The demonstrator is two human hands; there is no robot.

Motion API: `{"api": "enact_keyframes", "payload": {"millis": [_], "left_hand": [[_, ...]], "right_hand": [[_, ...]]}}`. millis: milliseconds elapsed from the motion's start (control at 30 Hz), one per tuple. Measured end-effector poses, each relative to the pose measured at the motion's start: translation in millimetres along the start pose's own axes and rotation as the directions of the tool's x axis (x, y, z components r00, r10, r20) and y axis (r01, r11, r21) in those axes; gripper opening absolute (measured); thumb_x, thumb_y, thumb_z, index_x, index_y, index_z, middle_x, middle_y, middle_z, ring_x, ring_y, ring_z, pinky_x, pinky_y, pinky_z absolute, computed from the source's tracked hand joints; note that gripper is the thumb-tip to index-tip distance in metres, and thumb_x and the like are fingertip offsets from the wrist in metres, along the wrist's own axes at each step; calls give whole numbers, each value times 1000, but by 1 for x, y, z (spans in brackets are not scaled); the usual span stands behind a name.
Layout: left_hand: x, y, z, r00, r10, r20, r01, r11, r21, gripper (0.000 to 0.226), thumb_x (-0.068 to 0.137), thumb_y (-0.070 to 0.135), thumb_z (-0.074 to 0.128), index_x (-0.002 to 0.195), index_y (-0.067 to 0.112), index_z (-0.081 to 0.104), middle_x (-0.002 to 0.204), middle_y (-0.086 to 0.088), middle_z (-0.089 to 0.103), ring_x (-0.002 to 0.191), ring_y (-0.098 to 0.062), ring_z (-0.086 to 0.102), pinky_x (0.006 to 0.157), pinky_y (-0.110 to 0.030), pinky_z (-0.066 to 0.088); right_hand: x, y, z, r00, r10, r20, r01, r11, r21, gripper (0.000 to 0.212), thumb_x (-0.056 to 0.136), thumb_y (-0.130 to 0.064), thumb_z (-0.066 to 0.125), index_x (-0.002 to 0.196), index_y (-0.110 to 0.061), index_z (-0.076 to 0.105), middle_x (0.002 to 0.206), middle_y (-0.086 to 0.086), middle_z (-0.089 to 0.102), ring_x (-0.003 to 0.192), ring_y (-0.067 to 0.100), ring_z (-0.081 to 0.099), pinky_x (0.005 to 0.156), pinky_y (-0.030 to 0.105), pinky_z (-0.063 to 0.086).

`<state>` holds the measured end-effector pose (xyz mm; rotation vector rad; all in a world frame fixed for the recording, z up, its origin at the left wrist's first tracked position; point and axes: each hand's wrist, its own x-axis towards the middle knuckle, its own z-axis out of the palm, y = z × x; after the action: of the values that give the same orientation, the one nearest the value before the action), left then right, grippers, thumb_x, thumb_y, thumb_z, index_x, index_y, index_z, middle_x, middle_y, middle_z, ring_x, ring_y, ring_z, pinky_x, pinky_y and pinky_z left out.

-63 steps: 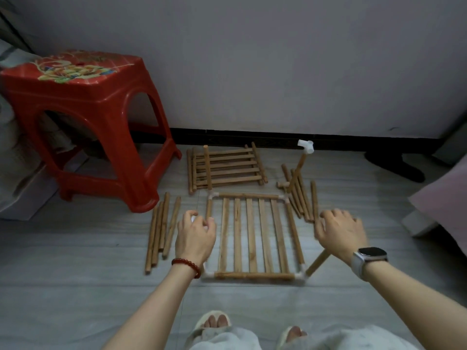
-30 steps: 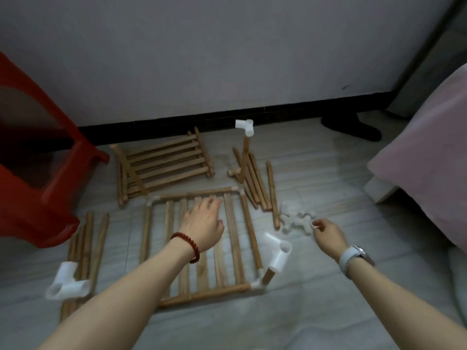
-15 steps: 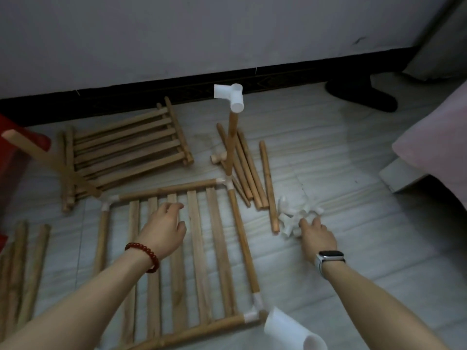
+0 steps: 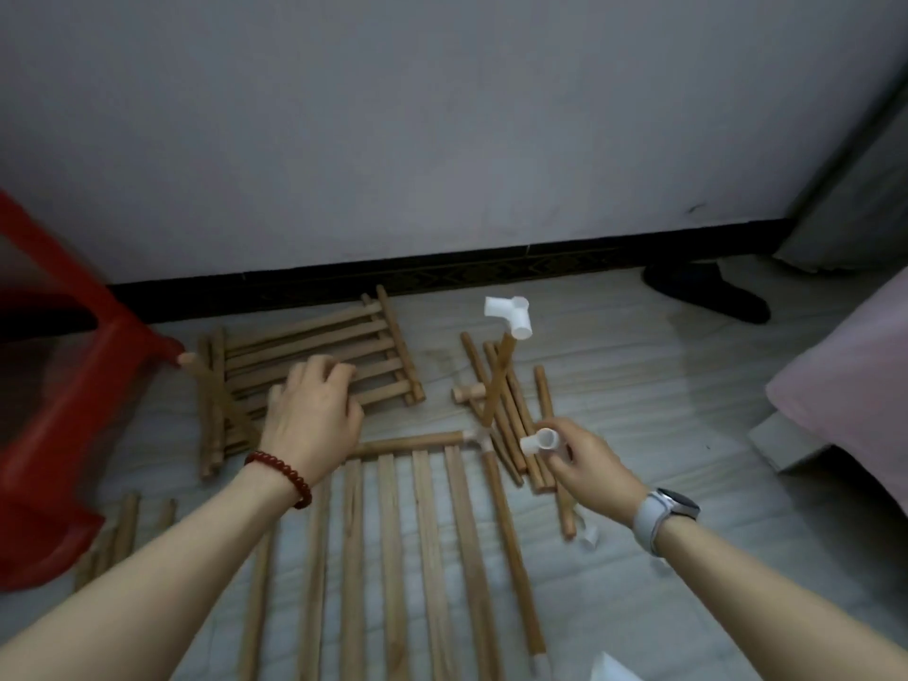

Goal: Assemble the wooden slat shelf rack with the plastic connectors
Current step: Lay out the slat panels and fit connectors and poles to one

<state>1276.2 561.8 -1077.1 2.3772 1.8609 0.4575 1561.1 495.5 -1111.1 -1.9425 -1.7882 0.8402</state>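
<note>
- A slat panel (image 4: 432,557), framed with rods and white corner joints, is laid flat at lower centre.
- A second panel (image 4: 314,366) is seen at upper left.
- The left hand (image 4: 314,415) is held above both panels, fingers loosely curled, nothing gripped.
- A white connector (image 4: 543,442) is pinched by the right hand (image 4: 584,459) at centre right.

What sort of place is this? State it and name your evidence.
Probably a bedroom floor at home: pale floor tiles meeting a black skirting board, a red plastic stool, and pink bedding at the right.
</note>
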Motion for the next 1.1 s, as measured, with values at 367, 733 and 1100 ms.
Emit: {"api": "enact_keyframes", "payload": {"millis": [367,733,1100], "left_hand": [[9,-119,-52,959,-214,184,260,924,-281,35,95,23,50,128,10,53,147,-4,32,133,-21,35,103,-26,29],[-50,-106,-48,961,-276,-26,236,863,-446,28,90,3,55,117,9,62,109,-5,62,98,-14,56,84,-13,39],[-105,-94,-58,933,-284,219,358,692,-626,29,84,10,65,113,14,67,103,5,67,98,-6,61,88,-18,44]], "right_hand": [[38,-167,24,947,-317,54,313,946,80,18,91,-28,55,108,-26,47,91,-5,61,80,13,59,74,32,48],[18,-205,68,959,-284,9,279,949,147,33,88,-28,61,117,-18,50,109,-6,58,104,14,55,85,32,46],[-8,-229,115,953,-298,62,284,945,164,19,86,-8,55,96,-23,50,95,-4,56,84,18,57,71,41,55]]}}
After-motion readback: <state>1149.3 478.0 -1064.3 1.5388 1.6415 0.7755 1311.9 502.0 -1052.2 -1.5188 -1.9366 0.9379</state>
